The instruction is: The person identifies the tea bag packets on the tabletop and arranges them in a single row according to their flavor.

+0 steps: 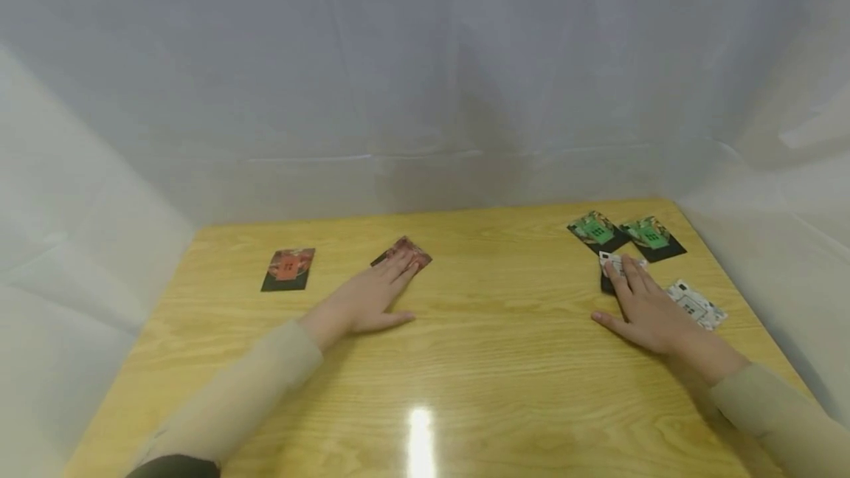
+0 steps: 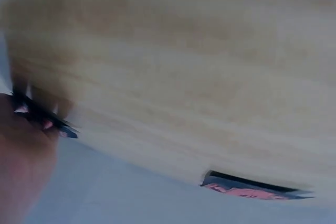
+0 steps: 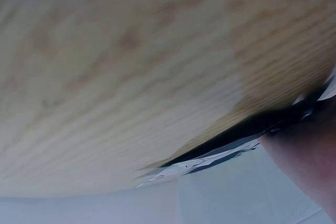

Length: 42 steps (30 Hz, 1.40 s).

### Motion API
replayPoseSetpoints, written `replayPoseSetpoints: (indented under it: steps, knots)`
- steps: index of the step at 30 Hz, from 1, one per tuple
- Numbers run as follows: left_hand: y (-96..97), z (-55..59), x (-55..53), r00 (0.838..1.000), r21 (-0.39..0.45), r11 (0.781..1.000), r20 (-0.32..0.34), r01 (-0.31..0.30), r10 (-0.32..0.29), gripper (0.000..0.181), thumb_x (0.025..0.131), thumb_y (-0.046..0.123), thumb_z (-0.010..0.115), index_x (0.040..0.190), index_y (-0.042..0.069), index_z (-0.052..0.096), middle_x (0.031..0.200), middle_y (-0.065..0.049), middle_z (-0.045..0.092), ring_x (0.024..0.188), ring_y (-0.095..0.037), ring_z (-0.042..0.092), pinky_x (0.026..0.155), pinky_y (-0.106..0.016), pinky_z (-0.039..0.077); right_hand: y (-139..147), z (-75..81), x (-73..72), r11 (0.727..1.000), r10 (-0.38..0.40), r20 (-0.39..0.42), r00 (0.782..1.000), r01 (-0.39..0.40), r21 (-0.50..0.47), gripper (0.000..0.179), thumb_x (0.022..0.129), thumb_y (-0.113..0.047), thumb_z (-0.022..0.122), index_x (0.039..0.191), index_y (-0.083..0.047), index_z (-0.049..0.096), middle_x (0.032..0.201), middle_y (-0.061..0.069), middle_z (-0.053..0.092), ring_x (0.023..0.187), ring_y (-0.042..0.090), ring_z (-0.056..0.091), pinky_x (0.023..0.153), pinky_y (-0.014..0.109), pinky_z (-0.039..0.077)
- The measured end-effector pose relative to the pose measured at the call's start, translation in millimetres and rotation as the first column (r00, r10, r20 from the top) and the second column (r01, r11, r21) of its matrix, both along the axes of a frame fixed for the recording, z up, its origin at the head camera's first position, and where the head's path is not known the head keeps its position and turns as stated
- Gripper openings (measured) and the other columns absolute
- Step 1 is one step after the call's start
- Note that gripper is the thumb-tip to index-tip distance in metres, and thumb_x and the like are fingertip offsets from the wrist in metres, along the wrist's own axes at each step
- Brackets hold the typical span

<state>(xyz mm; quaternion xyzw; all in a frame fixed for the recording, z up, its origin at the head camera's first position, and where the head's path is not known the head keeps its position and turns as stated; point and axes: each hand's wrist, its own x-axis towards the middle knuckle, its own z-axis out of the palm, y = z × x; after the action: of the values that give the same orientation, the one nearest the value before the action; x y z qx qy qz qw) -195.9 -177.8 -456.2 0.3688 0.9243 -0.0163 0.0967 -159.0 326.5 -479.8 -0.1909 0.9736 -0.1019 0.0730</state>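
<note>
Directly beneath the outstretched fingers of the left hand [image 1: 370, 297], a red-and-black packet [image 1: 407, 243], set askew on the wood-grained table [image 1: 491, 360]. Beneath the likewise straight fingers of the right hand [image 1: 645, 314], a white-and-black packet [image 1: 617, 264], partly covered. Contents of both hidden. Just beside the right hand, partly screened by it, a second white packet [image 1: 697, 308]. Beyond those fingertips, two green-and-black packets [image 1: 598, 231], touching or overlapping, cannot tell which. Apart, left of the left hand, another red packet [image 1: 288, 269]. Behind and alongside, pale cloth [image 1: 265, 80].
</note>
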Motion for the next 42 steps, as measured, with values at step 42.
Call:
replayPoseSetpoints:
  steps: [42]
  knots:
    - [-26.7,-4.4,31.2,0.846,0.121,0.841,-0.015,-0.528,0.533,0.079,0.114,0.05,0.039,0.168,-0.004,0.017,0.175,-0.031,0.006,0.165,-0.048,0.004,0.134,-0.063,0.014,2.0,-3.3,-1.4,1.0,-0.001,0.001,1.0,0.001,-0.001,0.104,0.106,-0.059,0.055,0.169,0.004,0.002,0.17,0.043,0.002,0.157,0.063,0.01,0.124,0.076,0.021]
